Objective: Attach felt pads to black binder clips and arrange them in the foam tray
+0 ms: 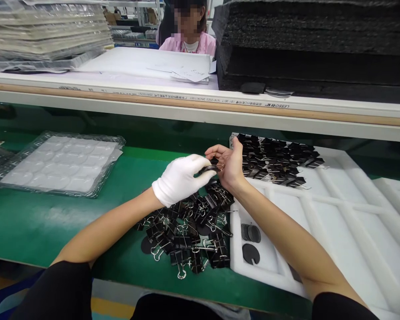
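Over by a heap of black metal binder clips [190, 231] on a green surface [53, 226], white-gloved left hand [186, 178] pinches a thin dark rounded piece [209, 169]; bare right hand [232, 166] is curled alongside, can't tell if gripping.

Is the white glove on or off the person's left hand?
On: the white glove covers the left hand, ending where the bare forearm begins.
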Action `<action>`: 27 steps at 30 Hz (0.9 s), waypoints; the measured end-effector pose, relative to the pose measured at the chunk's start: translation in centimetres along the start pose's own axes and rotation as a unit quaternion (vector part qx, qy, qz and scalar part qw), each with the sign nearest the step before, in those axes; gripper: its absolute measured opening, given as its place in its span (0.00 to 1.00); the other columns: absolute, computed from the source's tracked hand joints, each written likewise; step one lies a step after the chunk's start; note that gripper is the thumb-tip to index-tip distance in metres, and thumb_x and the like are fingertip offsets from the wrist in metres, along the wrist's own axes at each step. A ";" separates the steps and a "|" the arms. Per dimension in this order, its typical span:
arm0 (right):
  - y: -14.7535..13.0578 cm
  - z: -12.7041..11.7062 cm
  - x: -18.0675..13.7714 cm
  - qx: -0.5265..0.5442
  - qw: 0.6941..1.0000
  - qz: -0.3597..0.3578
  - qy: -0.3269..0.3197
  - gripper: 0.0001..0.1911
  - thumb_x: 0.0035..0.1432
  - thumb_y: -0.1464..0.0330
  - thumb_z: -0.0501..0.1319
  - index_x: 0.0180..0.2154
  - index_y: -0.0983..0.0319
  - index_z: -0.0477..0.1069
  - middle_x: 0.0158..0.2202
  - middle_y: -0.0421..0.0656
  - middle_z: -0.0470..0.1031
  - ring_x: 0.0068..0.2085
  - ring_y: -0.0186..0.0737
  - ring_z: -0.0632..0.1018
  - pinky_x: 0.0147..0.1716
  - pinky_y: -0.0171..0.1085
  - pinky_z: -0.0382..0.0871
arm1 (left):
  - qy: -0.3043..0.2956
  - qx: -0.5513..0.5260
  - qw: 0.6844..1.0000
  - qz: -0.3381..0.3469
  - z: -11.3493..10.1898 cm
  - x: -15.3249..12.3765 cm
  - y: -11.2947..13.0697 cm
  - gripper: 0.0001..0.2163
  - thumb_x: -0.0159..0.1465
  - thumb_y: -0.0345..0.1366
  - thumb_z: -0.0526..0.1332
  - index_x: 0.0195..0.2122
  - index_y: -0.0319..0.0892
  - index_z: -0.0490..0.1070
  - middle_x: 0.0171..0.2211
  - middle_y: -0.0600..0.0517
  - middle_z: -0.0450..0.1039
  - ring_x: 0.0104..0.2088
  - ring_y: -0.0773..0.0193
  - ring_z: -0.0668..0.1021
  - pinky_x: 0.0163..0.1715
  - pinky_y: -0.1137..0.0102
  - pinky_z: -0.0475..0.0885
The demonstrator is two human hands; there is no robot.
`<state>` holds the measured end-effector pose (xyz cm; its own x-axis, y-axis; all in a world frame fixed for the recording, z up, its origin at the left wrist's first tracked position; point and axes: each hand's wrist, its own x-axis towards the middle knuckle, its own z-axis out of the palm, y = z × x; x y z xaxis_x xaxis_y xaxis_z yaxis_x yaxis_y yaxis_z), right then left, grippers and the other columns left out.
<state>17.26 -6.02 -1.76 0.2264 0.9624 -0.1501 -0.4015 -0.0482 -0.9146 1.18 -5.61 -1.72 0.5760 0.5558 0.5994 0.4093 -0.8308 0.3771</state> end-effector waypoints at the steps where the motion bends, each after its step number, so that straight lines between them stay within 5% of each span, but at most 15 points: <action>1: -0.1 0.1 -0.1 0.028 0.999 0.024 0.008 0.34 0.68 0.45 0.41 0.26 0.60 0.70 0.22 0.43 0.71 0.21 0.33 0.67 0.18 0.34 0.55 | -0.010 0.012 1.000 0.006 0.1 -0.1 0.0 0.09 0.69 0.41 0.61 0.40 0.42 0.77 0.39 0.49 0.81 0.37 0.61 0.82 0.40 0.67 0.74; 6: 0.0 -0.2 0.2 0.122 0.990 0.077 0.014 0.25 0.69 0.51 0.45 0.26 0.59 0.64 0.21 0.39 0.67 0.22 0.33 0.69 0.24 0.32 0.64 | -0.038 0.062 0.997 0.035 0.6 -0.3 0.4 0.12 0.72 0.43 0.57 0.39 0.42 0.77 0.38 0.47 0.81 0.38 0.58 0.83 0.40 0.65 0.74; 13: 0.1 -0.6 0.7 0.183 0.982 0.054 0.007 0.23 0.68 0.53 0.44 0.24 0.57 0.55 0.15 0.37 0.59 0.19 0.34 0.62 0.19 0.33 0.57 | -0.046 0.105 0.986 0.121 0.1 -0.5 1.7 0.10 0.72 0.39 0.57 0.39 0.42 0.75 0.38 0.49 0.82 0.37 0.60 0.83 0.37 0.65 0.72; 22: -0.1 -1.2 1.5 0.262 0.962 0.072 0.022 0.23 0.66 0.54 0.48 0.23 0.56 0.46 0.13 0.34 0.50 0.17 0.33 0.56 0.16 0.33 0.53 | 0.035 0.079 0.994 0.073 1.0 -1.0 1.1 0.08 0.71 0.40 0.59 0.43 0.42 0.71 0.38 0.49 0.83 0.35 0.61 0.84 0.37 0.66 0.75; 27: 0.1 -1.4 1.6 0.290 0.955 0.061 0.014 0.25 0.67 0.54 0.46 0.21 0.57 0.43 0.13 0.34 0.47 0.17 0.33 0.55 0.17 0.33 0.53 | 0.032 0.129 0.980 0.152 0.6 -0.7 1.4 0.07 0.71 0.39 0.59 0.38 0.42 0.71 0.40 0.48 0.83 0.32 0.63 0.83 0.31 0.67 0.69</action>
<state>18.78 -4.87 -2.62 0.1661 0.9513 -0.2598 -0.8485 0.0037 -0.5292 1.79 -7.19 -2.08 0.6570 0.2751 0.7020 0.3956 -0.9183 -0.0104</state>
